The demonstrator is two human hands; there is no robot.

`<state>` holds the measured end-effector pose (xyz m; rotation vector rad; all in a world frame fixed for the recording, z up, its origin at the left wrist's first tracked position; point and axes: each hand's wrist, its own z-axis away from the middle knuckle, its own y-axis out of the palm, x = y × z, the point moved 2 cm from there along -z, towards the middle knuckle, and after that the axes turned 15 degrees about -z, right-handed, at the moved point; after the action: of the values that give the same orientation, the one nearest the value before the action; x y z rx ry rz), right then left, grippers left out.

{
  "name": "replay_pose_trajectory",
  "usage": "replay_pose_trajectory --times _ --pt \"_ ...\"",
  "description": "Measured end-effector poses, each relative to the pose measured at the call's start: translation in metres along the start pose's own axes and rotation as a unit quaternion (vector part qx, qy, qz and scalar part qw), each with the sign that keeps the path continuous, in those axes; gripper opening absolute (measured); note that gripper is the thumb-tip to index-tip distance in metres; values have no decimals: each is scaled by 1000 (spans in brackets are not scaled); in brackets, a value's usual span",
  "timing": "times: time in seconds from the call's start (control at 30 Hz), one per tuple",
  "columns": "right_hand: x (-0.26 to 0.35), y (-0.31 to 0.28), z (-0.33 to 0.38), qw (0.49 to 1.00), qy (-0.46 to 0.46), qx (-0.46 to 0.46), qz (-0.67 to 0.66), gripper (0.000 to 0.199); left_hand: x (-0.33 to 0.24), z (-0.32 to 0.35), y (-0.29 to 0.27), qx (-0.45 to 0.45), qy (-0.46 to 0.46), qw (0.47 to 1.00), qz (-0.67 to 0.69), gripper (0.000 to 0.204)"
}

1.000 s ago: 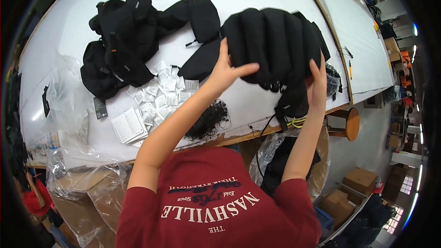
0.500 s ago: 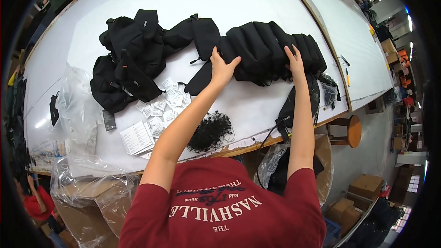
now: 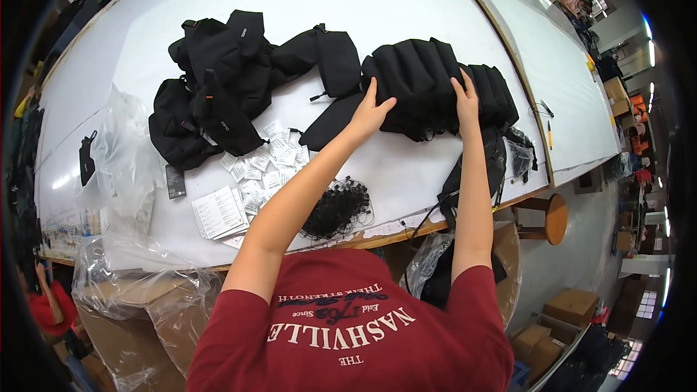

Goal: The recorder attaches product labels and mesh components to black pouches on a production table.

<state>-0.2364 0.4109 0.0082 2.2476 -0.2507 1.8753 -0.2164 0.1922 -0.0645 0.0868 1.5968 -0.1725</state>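
Note:
Several black fabric bags (image 3: 414,80) stand packed in a row on the white table. My left hand (image 3: 369,115) lies against the row's left end, its thumb and fingers spread apart. On the right, my right hand (image 3: 467,101) presses flat along the bags with its fingers stretched out, between the bigger part of the row and more black bags (image 3: 496,94). Part of the right fingers is hidden against the fabric. Just left of my left hand, a black bag flap (image 3: 338,64) with a zip pull lies on the table.
A loose heap of black bags (image 3: 225,65) lies at the left. White tags (image 3: 279,149), a stack of printed cards (image 3: 218,214) and a tangle of black cords (image 3: 337,207) lie nearer me. Clear plastic (image 3: 127,149) covers the table's left side. A wooden stool (image 3: 555,219) stands right.
Both hands still touch the row. My left hand has shifted to the right in view, and the row between my hands looks narrower. The whole scene has shifted slightly.

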Motion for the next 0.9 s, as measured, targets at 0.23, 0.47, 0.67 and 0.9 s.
replay_pose_trajectory --times 0.23,0.47,0.67,0.9 --pt "-8 -19 1 998 49 -11 23 54 -13 47 -35 36 -37 986 -156 79" --pt "-6 -37 -6 991 120 -42 40 61 -22 127 -120 22 -31 972 -231 47" --pt "7 -27 -2 988 -110 54 90 47 -35 184 -155 -3 -95 977 -193 30" --pt "-5 -28 -8 987 -17 68 141 40 -31 208 -148 -19 -130 983 -130 25"
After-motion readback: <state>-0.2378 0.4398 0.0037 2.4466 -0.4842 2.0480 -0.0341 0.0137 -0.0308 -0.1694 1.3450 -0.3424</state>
